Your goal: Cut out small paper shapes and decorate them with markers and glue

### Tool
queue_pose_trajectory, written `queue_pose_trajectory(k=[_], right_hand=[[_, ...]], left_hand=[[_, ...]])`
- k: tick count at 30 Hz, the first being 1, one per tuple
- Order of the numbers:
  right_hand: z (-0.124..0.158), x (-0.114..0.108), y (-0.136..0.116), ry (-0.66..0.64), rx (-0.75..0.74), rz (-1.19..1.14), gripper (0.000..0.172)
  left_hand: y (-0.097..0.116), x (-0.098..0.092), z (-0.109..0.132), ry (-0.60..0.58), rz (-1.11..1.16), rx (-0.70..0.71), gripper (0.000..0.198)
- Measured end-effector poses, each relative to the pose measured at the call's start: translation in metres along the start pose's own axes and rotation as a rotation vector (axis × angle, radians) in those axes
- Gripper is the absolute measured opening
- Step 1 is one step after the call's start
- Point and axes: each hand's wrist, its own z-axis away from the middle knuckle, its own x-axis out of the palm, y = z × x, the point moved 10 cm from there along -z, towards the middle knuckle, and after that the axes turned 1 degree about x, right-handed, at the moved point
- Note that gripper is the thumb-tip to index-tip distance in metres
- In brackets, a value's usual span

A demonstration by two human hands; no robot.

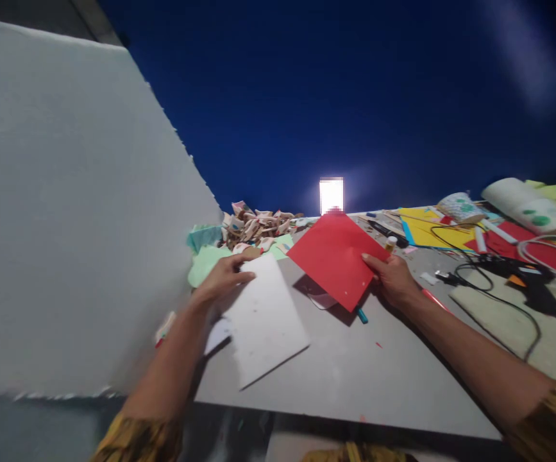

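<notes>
My left hand [227, 279] pinches the upper edge of a white rectangular board [270, 321], tilted above the near part of the table. A red sheet of paper [338, 256] is gripped at its right side by my right hand [393, 276], the thumb lying on top. Beneath the red sheet a pale rounded piece shows in part, and a teal pen-like stick [362, 315] pokes out from under its lower corner. A glue stick with a white cap [390, 244] stands just behind my right hand.
Many small cut cardboard pieces [258, 228] are heaped at the back left beside green paper [208, 263]. To the right lie a black glue gun [537, 289] with its cable, yellow paper [436, 228] and white rolls [528, 205]. A white wall panel [80, 212] rises at left.
</notes>
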Motion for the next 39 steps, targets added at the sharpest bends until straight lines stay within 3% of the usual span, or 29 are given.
queue_pose_trajectory(k=[2, 4, 6, 9, 11, 19, 24, 26, 34, 39], right_hand=[[-0.001, -0.004, 0.001, 0.022, -0.015, -0.004, 0.038], [-0.003, -0.009, 0.002, 0.039, -0.026, 0.003, 0.039], [-0.004, -0.01, 0.002, 0.037, -0.035, 0.022, 0.039], [-0.003, -0.009, 0.001, 0.019, -0.045, 0.072, 0.039], [-0.001, -0.008, 0.001, 0.02, -0.042, 0.108, 0.04], [0.0, -0.01, -0.002, 0.038, -0.024, 0.107, 0.045], [0.001, -0.007, -0.002, 0.022, -0.018, 0.096, 0.041], [0.001, -0.006, -0.001, 0.016, -0.012, 0.088, 0.041], [0.001, -0.008, -0.003, 0.022, -0.02, 0.128, 0.041], [0.006, -0.001, -0.009, 0.013, -0.018, 0.123, 0.035]], left_hand=[[0.004, 0.027, -0.006, -0.004, -0.013, 0.007, 0.036], [0.002, 0.051, -0.009, -0.082, -0.106, 0.008, 0.022], [-0.006, 0.042, -0.009, 0.026, -0.242, -0.021, 0.024], [-0.022, 0.01, -0.006, 0.208, -0.344, -0.082, 0.035], [-0.028, 0.002, -0.006, 0.224, -0.376, -0.085, 0.033], [-0.027, 0.02, -0.013, 0.167, -0.362, 0.012, 0.025], [-0.036, -0.001, -0.011, 0.288, -0.344, -0.04, 0.027], [-0.036, -0.001, -0.012, 0.294, -0.343, -0.043, 0.023], [-0.021, 0.038, -0.024, 0.162, -0.23, 0.049, 0.006], [-0.019, 0.024, -0.017, 0.186, -0.1, -0.021, 0.002]])
